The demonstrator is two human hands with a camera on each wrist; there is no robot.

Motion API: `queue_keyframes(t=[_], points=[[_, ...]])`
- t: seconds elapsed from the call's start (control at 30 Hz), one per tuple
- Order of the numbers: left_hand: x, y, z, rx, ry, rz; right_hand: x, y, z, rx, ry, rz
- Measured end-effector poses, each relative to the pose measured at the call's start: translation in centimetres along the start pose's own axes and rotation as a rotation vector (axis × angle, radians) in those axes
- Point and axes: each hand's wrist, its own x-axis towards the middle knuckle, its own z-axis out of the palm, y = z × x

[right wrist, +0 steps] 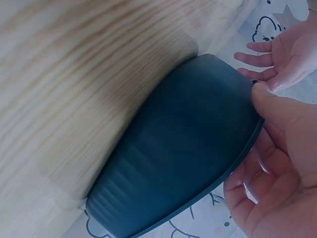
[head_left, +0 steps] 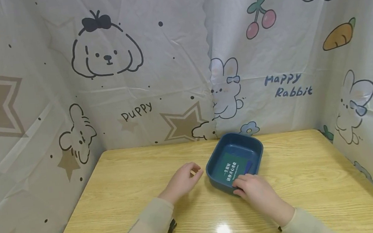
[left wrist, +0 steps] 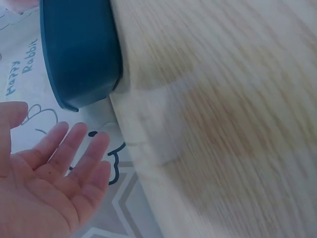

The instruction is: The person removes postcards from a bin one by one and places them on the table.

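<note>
A dark blue rectangular bin (head_left: 218, 185) stands at an angle on the table, its outer wall (right wrist: 168, 144) filling the middle of the right wrist view. Inside lies a flat green booklet or card (head_left: 230, 166) with white lettering, and at its right edge a small deep-blue piece (head_left: 248, 167) shows. My right hand (head_left: 259, 192) pinches the bin's near rim, thumb on the outer side and fingers over the inside. To the left of the bin, my left hand (head_left: 182, 180) holds nothing; its fingers (left wrist: 81, 151) are loosely extended near the bin's left side.
The bin rests on a light wood-grain table (head_left: 137, 162). Printed curtains (head_left: 174, 57) with cartoon animals hang behind and on both sides of it. A small black part (head_left: 172, 226) shows at the left sleeve's wrist.
</note>
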Motion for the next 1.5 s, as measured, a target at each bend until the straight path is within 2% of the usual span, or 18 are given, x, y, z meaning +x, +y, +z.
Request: queue_keyframes(t=[0.4,0.77,1.2,1.5], points=[[0.5,0.5,0.7,-0.038,-0.01,-0.004,-0.1,-0.2,0.3,0.025,0.007,-0.035],[0.5,-0.1,1.3,-0.029,0.015,0.011,0.0,-0.6,0.1,0.036,-0.027,-0.044],[0.4,0.2,1.4,-0.091,0.05,-0.043,-0.1,-0.7,0.0,0.035,-0.038,-0.04],[0.1,0.3,1.3,-0.147,0.051,-0.117,-0.2,-0.6,0.1,0.037,-0.027,-0.046]])
